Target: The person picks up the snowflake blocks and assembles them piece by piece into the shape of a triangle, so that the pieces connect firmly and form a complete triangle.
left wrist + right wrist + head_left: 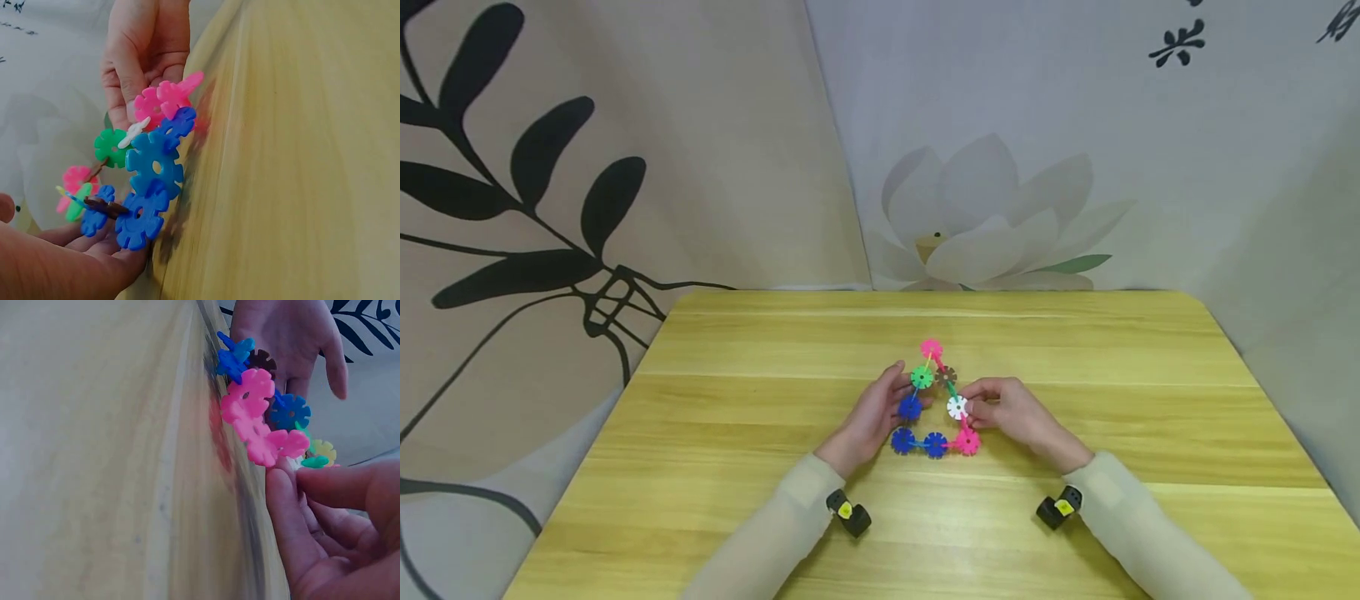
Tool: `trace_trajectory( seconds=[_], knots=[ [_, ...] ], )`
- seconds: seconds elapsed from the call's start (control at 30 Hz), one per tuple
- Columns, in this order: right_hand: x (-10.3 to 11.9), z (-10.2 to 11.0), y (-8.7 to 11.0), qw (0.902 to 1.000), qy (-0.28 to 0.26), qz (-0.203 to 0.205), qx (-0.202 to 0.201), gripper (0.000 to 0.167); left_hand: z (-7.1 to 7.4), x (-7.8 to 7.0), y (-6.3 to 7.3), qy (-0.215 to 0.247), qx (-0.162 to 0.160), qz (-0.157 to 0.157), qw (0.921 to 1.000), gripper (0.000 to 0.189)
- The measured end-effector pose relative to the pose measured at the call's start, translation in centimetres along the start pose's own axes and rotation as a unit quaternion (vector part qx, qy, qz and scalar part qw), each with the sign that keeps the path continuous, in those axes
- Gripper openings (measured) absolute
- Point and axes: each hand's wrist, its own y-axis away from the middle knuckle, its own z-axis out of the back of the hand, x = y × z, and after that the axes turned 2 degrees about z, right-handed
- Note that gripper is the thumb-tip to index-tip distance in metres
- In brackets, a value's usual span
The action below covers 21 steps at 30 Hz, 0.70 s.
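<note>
A roughly triangular loop of interlocking plastic snowflake discs [935, 445] is held between the two hands, in blue, pink, green, brown and white. The left hand [874, 412] lies along its left side, fingers extended behind the blue discs [142, 215] and thumb standing away from them. On the other side, the right hand [1011, 412] pinches the loop at the white disc [957, 407] between thumb and index finger. A pink disc [932, 349] forms the far tip, and another pink disc [248, 395] the near right corner. Fingers partly hide the white disc in the right wrist view.
The loop is over a wooden table [700, 467] with rounded far corners. Behind the table hangs a pale cloth backdrop [737, 150] printed with dark leaves and a lotus. Small black devices [848, 512] are strapped at both wrists.
</note>
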Motion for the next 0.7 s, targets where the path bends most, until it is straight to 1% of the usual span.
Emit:
trace_trajectory(
  seconds=[0.13, 0.27, 0.37, 0.53, 0.7],
  knots=[
    [0.0, 0.4, -0.5, 0.9999, -0.006, -0.015, -0.005, 0.027, 0.4, -0.3, 0.5, 0.005, 0.004, -0.006, 1.0, 0.077],
    [0.1, 0.9, -0.9, 0.9997, -0.003, -0.02, -0.009, 0.028, 0.8, -0.6, 0.9, 0.013, 0.022, -0.013, 0.9996, 0.075],
    [0.2, 1.3, -1.1, 0.9997, 0.01, -0.019, -0.008, 0.028, 1.0, -0.8, 1.2, 0.018, 0.034, -0.017, 0.9991, 0.074],
    [0.3, 1.7, -1.4, 0.9993, 0.027, -0.023, -0.007, 0.028, 1.2, -0.9, 1.7, 0.032, 0.047, -0.02, 0.9982, 0.074],
    [0.3, 1.9, -1.5, 0.9994, 0.021, -0.026, -0.003, 0.029, 1.1, -1.0, 1.9, 0.044, 0.058, -0.027, 0.997, 0.076]
  ],
)
